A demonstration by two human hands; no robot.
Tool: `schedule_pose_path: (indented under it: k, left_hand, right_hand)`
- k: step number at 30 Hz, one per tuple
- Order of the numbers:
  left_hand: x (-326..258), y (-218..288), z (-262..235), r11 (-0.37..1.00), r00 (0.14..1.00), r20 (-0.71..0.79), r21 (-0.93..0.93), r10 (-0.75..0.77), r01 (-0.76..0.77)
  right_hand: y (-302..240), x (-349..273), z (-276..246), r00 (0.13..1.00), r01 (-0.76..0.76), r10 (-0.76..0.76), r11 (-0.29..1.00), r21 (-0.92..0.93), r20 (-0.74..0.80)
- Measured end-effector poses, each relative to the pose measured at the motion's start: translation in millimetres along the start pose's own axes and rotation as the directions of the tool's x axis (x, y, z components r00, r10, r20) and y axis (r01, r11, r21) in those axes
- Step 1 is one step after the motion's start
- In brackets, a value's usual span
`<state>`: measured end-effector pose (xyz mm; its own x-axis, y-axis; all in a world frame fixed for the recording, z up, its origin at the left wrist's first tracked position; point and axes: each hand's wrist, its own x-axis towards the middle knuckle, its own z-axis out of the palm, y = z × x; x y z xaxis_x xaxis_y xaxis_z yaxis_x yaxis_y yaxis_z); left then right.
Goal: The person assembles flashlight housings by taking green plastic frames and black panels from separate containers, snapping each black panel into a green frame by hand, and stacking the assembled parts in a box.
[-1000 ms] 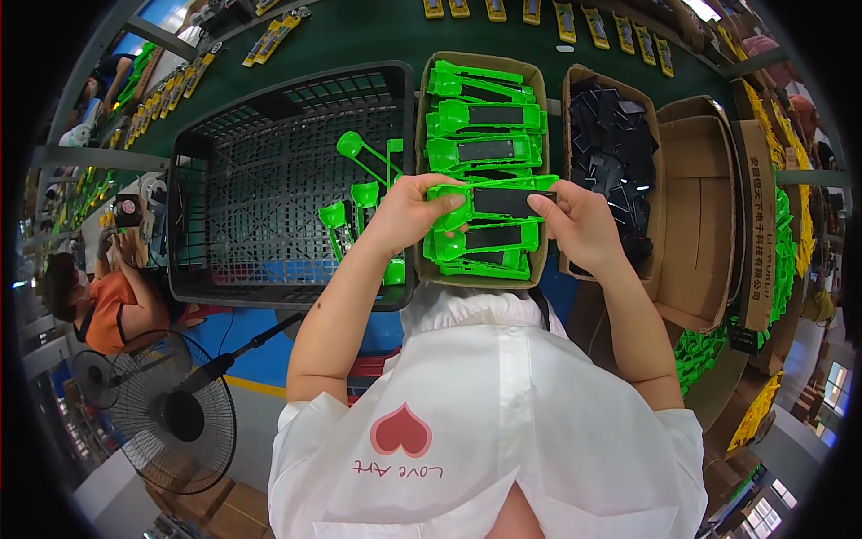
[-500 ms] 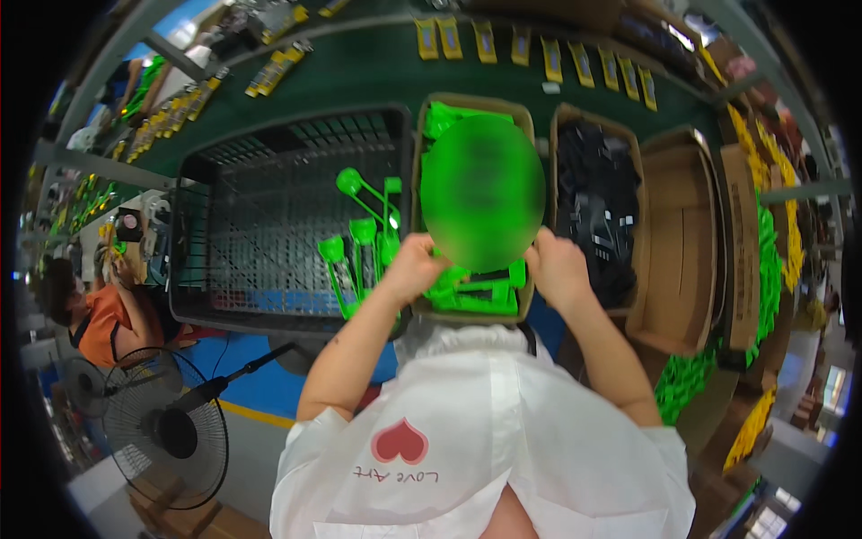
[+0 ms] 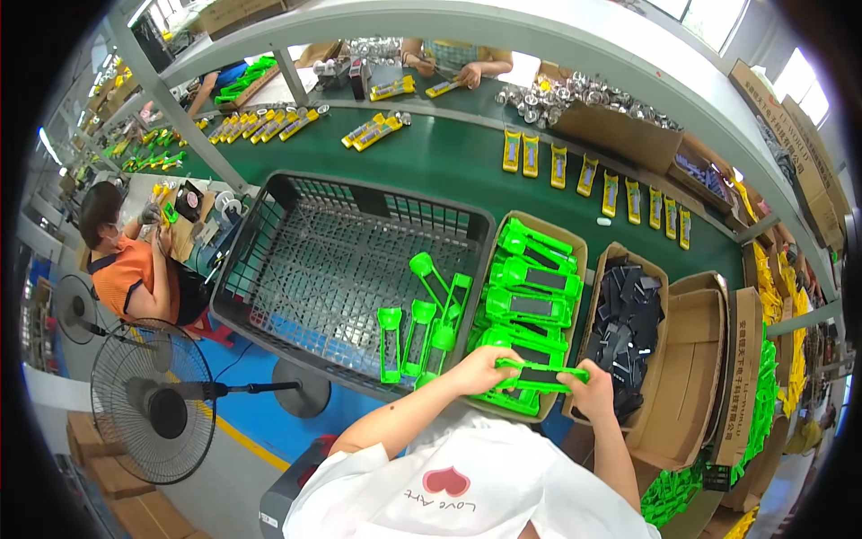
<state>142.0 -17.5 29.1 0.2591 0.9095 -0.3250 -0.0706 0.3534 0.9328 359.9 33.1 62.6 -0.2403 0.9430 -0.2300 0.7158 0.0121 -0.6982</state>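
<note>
Now both hands are gripping one green plastic part (image 3: 539,375) near the body: left hand (image 3: 483,370) closing on its left end, right hand (image 3: 588,388) pinching its right end. Beneath, a cardboard box (image 3: 575,247) is holding similar green pieces; right of it, another box (image 3: 662,269) is holding black parts.

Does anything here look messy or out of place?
Mostly tidy. The green parts in the cardboard box lie in neat rows, but the black pieces next door are a loose heap, and a few green parts lean unevenly in the grey crate.
</note>
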Motion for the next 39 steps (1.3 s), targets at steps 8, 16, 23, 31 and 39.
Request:
schedule_pose_path:
  k: [8, 16, 23, 31, 39]
  left_hand:
    - [-19, -5, 24, 0.997, 0.978, -0.203, 0.056, 0.054, -0.044]
    - [-24, 13, 11, 0.722, 0.912, -0.083, 0.64, 0.402, -0.261]
    - [0, 26, 38, 0.595, 0.966, 0.131, 0.767, 0.224, -0.242]
    - [8, 31, 97, 0.716, 0.996, 0.024, 0.693, 0.084, -0.077]
    - [17, 31, 144, 0.371, 0.984, -0.115, 0.927, 0.135, 0.057]
  right_hand:
    - [-6, -34, 5, 0.99, 0.053, -0.061, 0.997, -0.061, -0.13]
    - [-28, -40, -7, 0.998, 0.034, -0.038, 0.994, -0.1, -0.041]
    - [-11, -31, 3, 0.988, 0.15, -0.151, 0.988, 0.031, 0.023]
    - [38, -7, -20, 0.867, -0.356, -0.177, 0.434, 0.828, 0.466]
    - [78, -8, -9, 0.91, -0.145, -0.287, 0.459, 0.876, 0.301]
